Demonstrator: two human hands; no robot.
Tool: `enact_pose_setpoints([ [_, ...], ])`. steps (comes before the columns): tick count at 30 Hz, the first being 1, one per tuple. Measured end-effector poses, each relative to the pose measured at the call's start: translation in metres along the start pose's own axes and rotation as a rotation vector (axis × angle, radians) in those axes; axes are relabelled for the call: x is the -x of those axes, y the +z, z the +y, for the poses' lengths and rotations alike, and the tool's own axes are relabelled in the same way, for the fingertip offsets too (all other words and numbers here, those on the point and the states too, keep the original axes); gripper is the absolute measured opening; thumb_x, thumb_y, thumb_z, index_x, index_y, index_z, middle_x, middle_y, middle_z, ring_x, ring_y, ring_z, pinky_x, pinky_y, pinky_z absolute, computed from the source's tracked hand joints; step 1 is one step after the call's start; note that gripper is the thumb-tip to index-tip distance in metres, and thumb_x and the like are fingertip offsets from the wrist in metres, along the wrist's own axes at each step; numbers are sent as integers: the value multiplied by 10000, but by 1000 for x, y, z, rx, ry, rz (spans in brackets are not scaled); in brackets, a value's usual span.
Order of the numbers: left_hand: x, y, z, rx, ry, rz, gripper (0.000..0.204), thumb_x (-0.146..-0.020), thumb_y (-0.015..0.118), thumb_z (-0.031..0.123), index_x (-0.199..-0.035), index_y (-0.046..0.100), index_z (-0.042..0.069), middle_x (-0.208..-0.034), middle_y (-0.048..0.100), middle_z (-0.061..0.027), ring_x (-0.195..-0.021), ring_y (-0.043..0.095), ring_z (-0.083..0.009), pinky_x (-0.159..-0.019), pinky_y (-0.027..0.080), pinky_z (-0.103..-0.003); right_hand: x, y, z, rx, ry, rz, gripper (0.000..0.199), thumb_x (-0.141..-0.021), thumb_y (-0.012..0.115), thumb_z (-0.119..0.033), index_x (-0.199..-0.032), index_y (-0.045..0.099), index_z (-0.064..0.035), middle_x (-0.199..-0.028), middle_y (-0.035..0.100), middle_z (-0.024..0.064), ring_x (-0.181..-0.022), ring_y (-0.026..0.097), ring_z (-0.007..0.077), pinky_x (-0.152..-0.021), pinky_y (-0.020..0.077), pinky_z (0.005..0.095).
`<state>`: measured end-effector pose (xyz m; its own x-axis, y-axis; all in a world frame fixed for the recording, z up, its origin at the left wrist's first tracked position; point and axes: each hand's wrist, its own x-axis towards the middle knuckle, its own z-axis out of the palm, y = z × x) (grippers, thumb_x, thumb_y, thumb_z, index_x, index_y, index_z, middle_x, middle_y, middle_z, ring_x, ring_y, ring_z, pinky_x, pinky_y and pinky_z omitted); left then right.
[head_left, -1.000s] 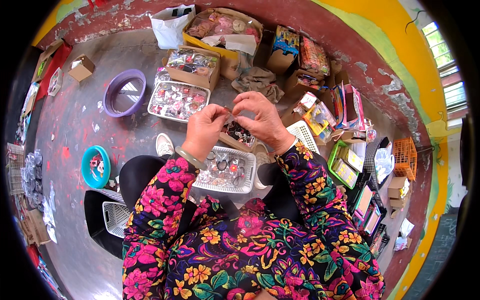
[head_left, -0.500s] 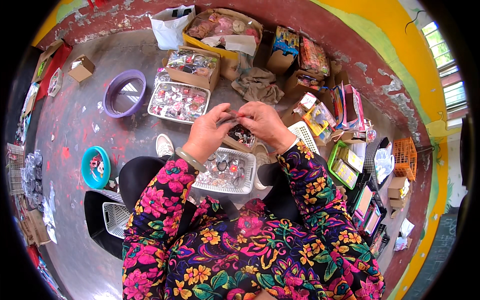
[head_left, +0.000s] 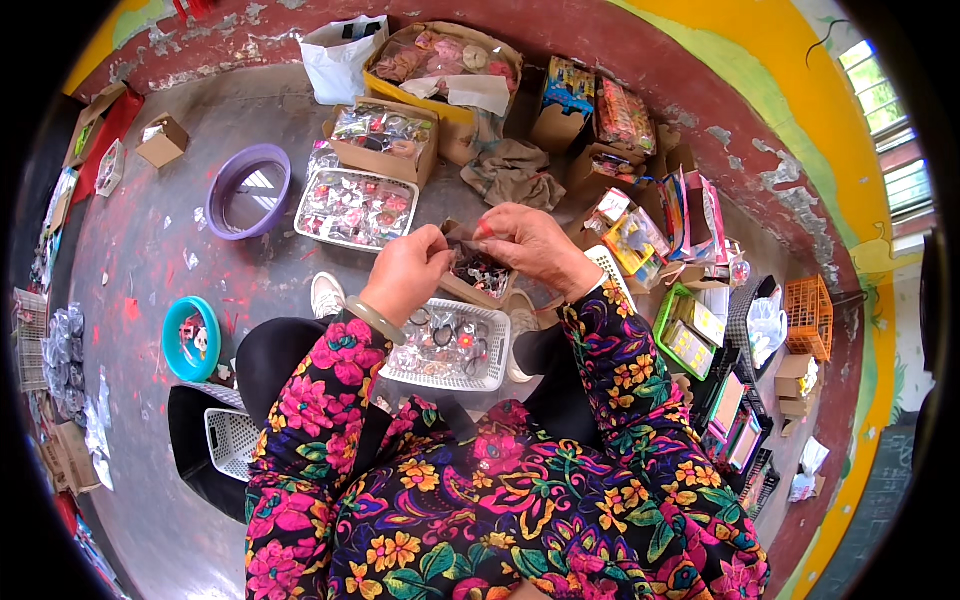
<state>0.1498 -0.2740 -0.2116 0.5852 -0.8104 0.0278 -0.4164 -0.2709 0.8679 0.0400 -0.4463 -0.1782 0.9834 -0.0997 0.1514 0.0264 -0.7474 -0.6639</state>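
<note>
In the head view, we see our left hand (head_left: 405,272) and right hand (head_left: 530,245) meet above our lap, both pinching the edges of a small clear packet (head_left: 478,268) that holds dark little trinkets. Each hand is closed on the packet, the left on its left edge, the right on its far right corner. The packet hangs just above the far rim of a white slotted basket (head_left: 495,345), which rests on our knees and holds more small wrapped pieces.

Farther off on the grey floor, a white tray (head_left: 305,212) lies filled with shiny packets, and just beyond it stands a cardboard box (head_left: 415,165) of similar goods. To the far left of the tray sits a purple round basket (head_left: 228,185). Nearer on the left lies a teal bowl (head_left: 172,340). On the right, against the red wall, we find a green tray (head_left: 668,318) and an orange crate (head_left: 808,315), well apart from our hands.
</note>
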Motion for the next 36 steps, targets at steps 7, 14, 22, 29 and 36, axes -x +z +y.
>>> enact_pose_setpoints([
  [7,5,3,6,-296,258,138,87,-792,565,103,-813,507,42,-657,567,-154,-645,566,-355,-564,443,-412,0,-22,-19,-534,710,-363,337,-859,576,-283,-1096,570,-43,-812,618,56,-743,593,105,-632,462,214],
  [14,3,-2,15,-465,550,335,46,-755,560,48,-760,519,67,-690,553,-84,-688,562,-278,-617,432,-371,-1,-18,-27,-965,679,-183,557,-860,504,-487,-1093,536,17,-932,598,115,-819,595,164,-696,501,272],
  [22,7,-5,23,-576,686,347,103,-678,562,36,-763,518,75,-881,563,-38,-869,544,-227,-720,404,-339,-5,6,-15,-1161,665,14,325,-850,596,-307,-955,602,1,-875,610,46,-783,588,109,-635,497,224],
  [29,9,-1,26,-534,678,203,179,-660,624,89,-810,527,75,-957,555,-47,-924,529,-234,-779,397,-339,-6,12,-12,-917,639,75,150,-807,604,-150,-840,628,-7,-760,608,12,-663,552,84,-569,434,194],
  [36,1,-4,17,21,327,219,385,-678,728,137,-1003,556,25,-1027,568,-115,-950,547,-270,-824,434,-336,-4,-12,-18,-218,168,65,119,-738,598,-112,-810,626,-21,-780,580,75,-723,562,172,-645,441,281],
])
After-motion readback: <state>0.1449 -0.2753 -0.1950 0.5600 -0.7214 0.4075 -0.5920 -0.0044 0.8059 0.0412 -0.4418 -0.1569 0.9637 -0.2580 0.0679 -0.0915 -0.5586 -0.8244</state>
